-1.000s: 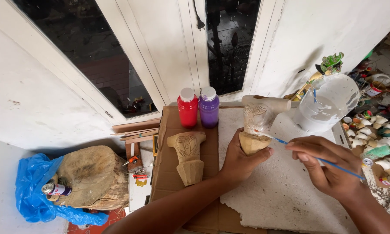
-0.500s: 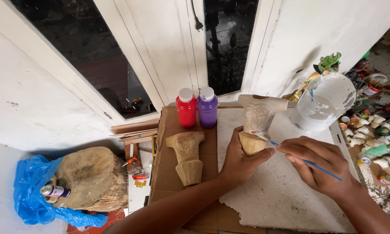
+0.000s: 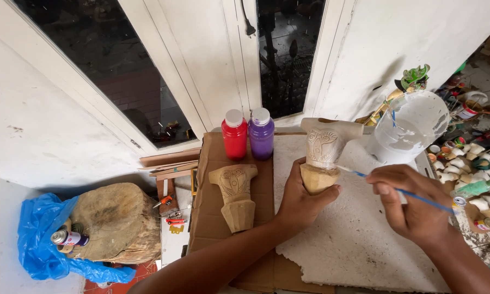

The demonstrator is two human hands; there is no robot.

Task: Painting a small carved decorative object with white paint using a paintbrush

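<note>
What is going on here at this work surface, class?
A person is painting a carved wooden piece white. The left hand grips its bare lower end, holding it upright over a white foam board. The right hand holds a thin blue brush, its tip at the carving's side. A second, unpainted carving stands on the cardboard, in front of a red bottle and a purple bottle. A tub of white paint sits to the right.

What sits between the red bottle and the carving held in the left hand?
In the head view, a purple bottle stands between the red bottle and the carving held by the left hand.
</note>
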